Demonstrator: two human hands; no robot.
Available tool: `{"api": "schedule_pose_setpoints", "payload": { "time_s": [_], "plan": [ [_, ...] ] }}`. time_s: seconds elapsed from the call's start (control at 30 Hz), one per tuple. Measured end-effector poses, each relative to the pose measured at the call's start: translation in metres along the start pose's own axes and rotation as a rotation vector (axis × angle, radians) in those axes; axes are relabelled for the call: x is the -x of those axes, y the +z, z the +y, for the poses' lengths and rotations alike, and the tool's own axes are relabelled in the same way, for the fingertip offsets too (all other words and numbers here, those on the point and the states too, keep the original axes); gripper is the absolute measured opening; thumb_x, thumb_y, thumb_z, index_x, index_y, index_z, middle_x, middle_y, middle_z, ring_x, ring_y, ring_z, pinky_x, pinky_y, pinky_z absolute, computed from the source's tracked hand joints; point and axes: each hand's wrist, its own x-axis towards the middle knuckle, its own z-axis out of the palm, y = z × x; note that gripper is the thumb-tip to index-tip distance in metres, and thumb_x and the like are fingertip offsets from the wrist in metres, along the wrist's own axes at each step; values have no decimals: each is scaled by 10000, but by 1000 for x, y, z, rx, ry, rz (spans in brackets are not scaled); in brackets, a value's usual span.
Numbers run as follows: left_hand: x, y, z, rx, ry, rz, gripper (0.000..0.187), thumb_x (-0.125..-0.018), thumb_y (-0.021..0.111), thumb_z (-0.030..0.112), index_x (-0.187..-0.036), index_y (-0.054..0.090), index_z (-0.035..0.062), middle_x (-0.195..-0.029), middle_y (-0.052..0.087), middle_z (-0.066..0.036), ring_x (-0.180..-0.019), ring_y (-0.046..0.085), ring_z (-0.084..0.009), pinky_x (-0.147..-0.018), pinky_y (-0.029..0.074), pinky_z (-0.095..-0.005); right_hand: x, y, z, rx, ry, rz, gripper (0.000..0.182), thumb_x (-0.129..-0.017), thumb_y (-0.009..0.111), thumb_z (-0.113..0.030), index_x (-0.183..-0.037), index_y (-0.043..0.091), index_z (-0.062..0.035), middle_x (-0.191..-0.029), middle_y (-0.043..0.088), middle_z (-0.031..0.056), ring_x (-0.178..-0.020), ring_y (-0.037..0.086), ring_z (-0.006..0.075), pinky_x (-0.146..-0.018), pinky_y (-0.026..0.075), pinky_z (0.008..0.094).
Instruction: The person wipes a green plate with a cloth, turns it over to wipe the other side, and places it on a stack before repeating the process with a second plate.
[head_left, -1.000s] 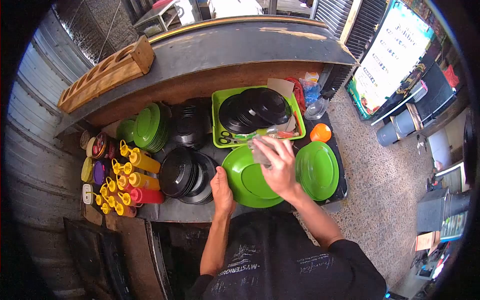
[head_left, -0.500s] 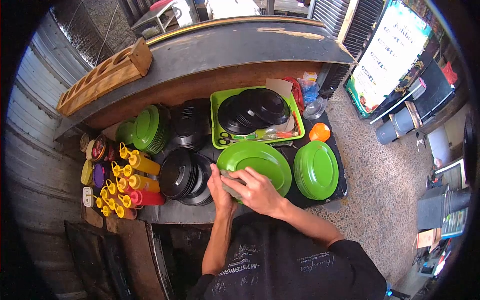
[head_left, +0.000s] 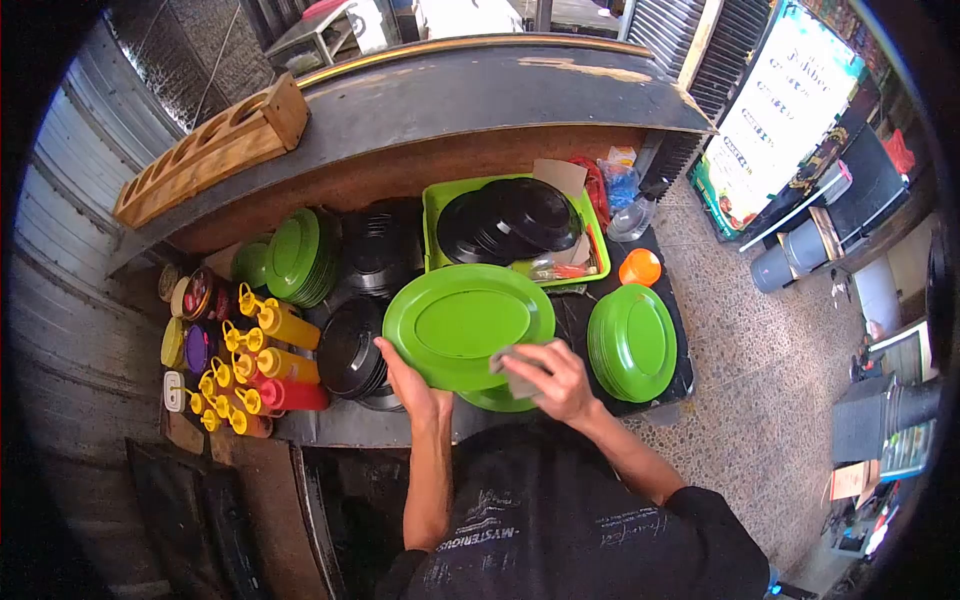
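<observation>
A green oval plate [head_left: 468, 318] is held up by my left hand [head_left: 415, 393], which grips its lower left edge. In my right hand [head_left: 562, 385] is a bunched grey cloth [head_left: 518, 374] at the plate's lower right rim. Below the raised plate, part of another green plate [head_left: 497, 401] shows. Black plates [head_left: 350, 350] are stacked just left of my left hand. To the right of my right hand stands a stack of green plates [head_left: 640, 345].
Behind the held plate, a lime-green tray [head_left: 432, 235] carries black plates. An orange cup [head_left: 640, 267] is at the right. Yellow and red squeeze bottles [head_left: 290, 360] crowd the left, near more green plates [head_left: 292, 255]. A raised counter ledge [head_left: 480, 95] runs along the back.
The green oval plate has come up and left off the surface, now in my left hand. My hands, together on the cloth before, have parted; the right keeps the cloth at the plate's rim.
</observation>
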Motion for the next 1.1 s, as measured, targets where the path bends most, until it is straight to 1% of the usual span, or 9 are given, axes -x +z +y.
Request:
{"api": "schedule_pose_setpoints", "payload": {
  "time_s": [0.1,0.17,0.33,0.47,0.63,0.77,1.03,1.07,1.1],
  "plan": [
    [0,-6,-5,-12,-26,-23,614,-1128,391,545,-1437,546,38,-1392,629,-119,-1259,629,-264,-1079,515,-425,-2,4,22,31,188,237,572,-651,776,91,-1206,774,-48,-1146,698,126,-978,681,294,-804,583,400],
    [1,-6,-6,-28,-31,-64,617,-1126,392,551,-1442,543,43,-1398,625,-118,-1266,624,-264,-1085,510,-424,-10,10,37,-45,368,413,532,-699,763,102,-1215,763,-28,-1130,685,153,-1037,689,347,-842,577,412],
    [17,10,-15,-147,-13,-23,650,-1127,368,566,-1426,549,18,-1391,628,-118,-1254,629,-250,-1071,513,-416,-37,9,21,62,353,193,559,-683,738,104,-1225,759,-34,-1126,686,145,-1012,686,334,-873,577,413],
    [21,10,-22,-161,-30,-77,652,-1131,355,562,-1403,563,7,-1361,645,-117,-1224,644,-241,-1055,520,-404,-45,29,-3,-41,322,128,602,-667,735,89,-1250,755,-58,-1128,686,129,-1020,680,325,-879,574,430],
    [24,12,-14,-173,35,-23,646,-1134,351,560,-1369,582,4,-1289,677,-107,-1159,669,-234,-1020,532,-389,-50,26,-30,-225,109,-20,652,-654,757,38,-1293,733,-85,-1122,689,114,-1022,675,312,-888,573,424],
    [21,12,0,-81,54,-64,634,-1130,362,563,-1376,582,21,-1322,657,-104,-1185,652,-237,-1020,530,-402,-37,18,-18,-146,29,-58,575,-656,718,35,-1218,767,-76,-1141,704,99,-1021,665,284,-901,574,405],
    [8,8,2,-57,3,-17,659,-1121,381,575,-1412,562,13,-1358,647,-117,-1216,645,-258,-1048,525,-414,-24,-7,32,71,242,65,494,-635,664,80,-1091,796,-57,-1119,736,78,-991,663,302,-861,582,398],
    [1,2,1,-98,-3,-40,657,-1121,383,572,-1419,559,13,-1365,644,-120,-1223,644,-262,-1050,527,-419,-23,-8,37,55,282,114,393,-726,721,56,-1104,785,-34,-1109,738,105,-973,692,303,-837,588,390],
    [-2,-1,1,-140,-9,-63,656,-1121,386,569,-1425,555,13,-1373,641,-123,-1229,644,-267,-1052,528,-423,-21,-9,40,60,285,112,393,-726,721,56,-1104,785,-34,-1109,738,105,-973,692,303,-837,588,390]
  ]
}}
